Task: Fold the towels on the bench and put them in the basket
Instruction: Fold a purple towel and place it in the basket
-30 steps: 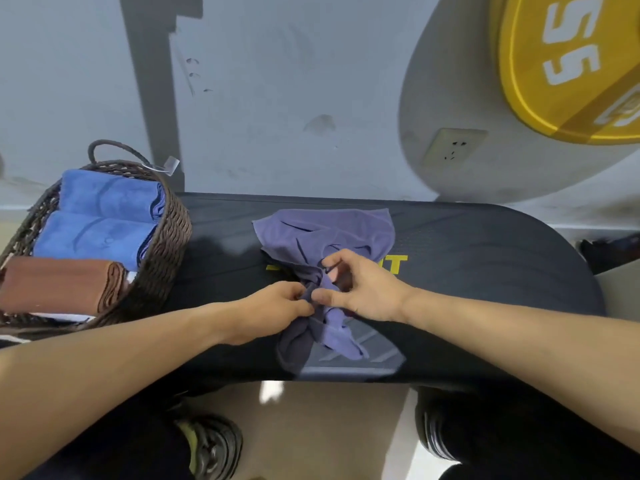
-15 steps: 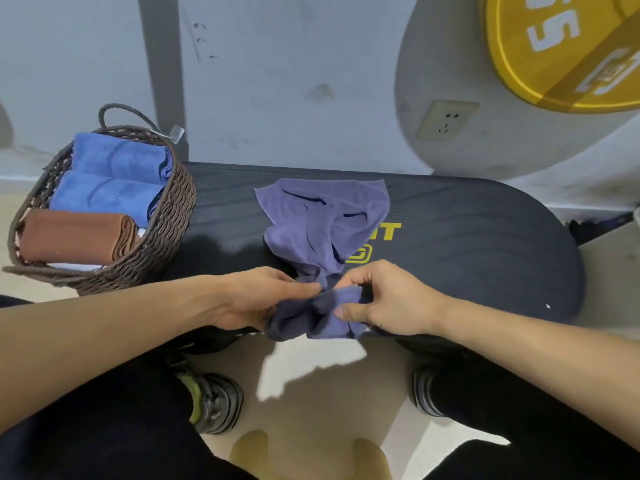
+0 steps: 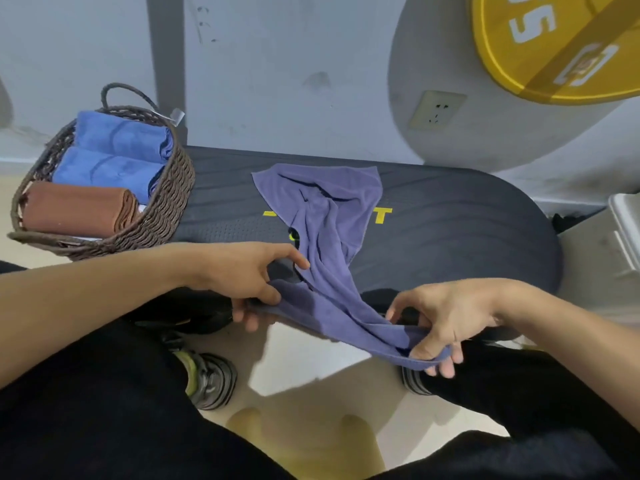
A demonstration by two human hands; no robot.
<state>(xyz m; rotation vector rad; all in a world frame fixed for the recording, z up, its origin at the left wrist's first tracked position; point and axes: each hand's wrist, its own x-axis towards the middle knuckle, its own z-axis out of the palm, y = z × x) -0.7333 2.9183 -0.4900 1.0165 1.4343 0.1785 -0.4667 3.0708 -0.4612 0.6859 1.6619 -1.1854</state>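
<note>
Your left hand (image 3: 251, 278) and right hand (image 3: 446, 320) each pinch a near corner of the crumpled purple cloth towel (image 3: 325, 237) (long axis running near-right to far-left)

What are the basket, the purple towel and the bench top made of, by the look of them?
The basket looks like dark brown woven wicker or twisted rope: ribbed, braided strands, matte. The purple towel seems soft microfiber or terry: it drapes limply in folds, with no shine. The bench appears padded in black vinyl or faux leather: faint sheen, wavy embossed lines, a perforated patch.
</note>
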